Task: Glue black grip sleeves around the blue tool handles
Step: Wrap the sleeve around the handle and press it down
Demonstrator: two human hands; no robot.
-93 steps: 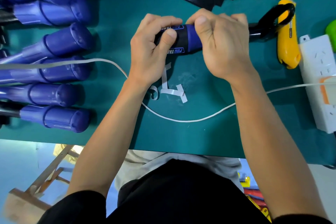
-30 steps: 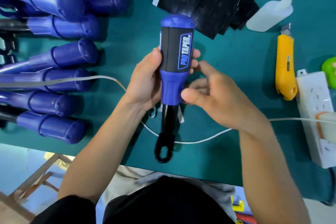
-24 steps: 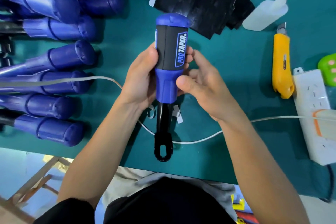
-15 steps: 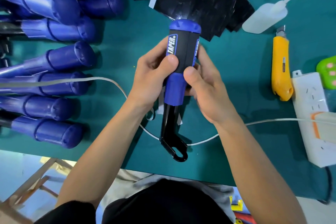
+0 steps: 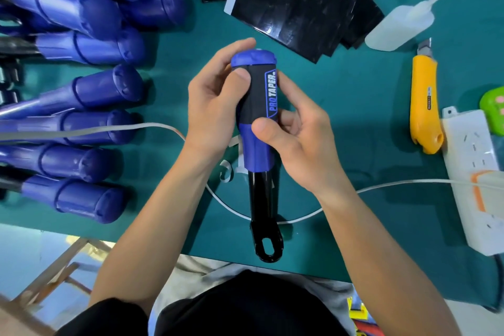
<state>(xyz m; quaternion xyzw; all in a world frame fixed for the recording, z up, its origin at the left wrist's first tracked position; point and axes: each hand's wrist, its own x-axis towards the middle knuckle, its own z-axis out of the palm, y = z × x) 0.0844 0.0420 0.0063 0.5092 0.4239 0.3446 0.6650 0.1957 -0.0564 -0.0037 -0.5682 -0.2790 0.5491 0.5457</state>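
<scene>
The tool [image 5: 257,150] is held in 2 hands over the green mat [image 5: 354,123], with its blue cap pointing away from the person and its black looped end [image 5: 267,247] toward them. A black sleeve [image 5: 256,98] (PRO TAPER in blue letters faces the camera) wraps the tool's upper half. The left hand [image 5: 212,106] curls around the tool's top, its thumb pressed on the sleeve just under the cap. The right hand [image 5: 297,142] grasps from the other side, with its thumb on the blue part just below the sleeve and its fingers curled behind. Left of the tool lies a heap of bare blue handles [image 5: 95,90]. Beyond the tool sits a stack of black sheets [image 5: 300,3]. To the tool's right are a white bottle [image 5: 401,27], a yellow knife [image 5: 424,106] and a power strip [image 5: 474,172]. A white cable [image 5: 300,218] runs behind the tool's shank, close to paper scraps [image 5: 227,170].
</scene>
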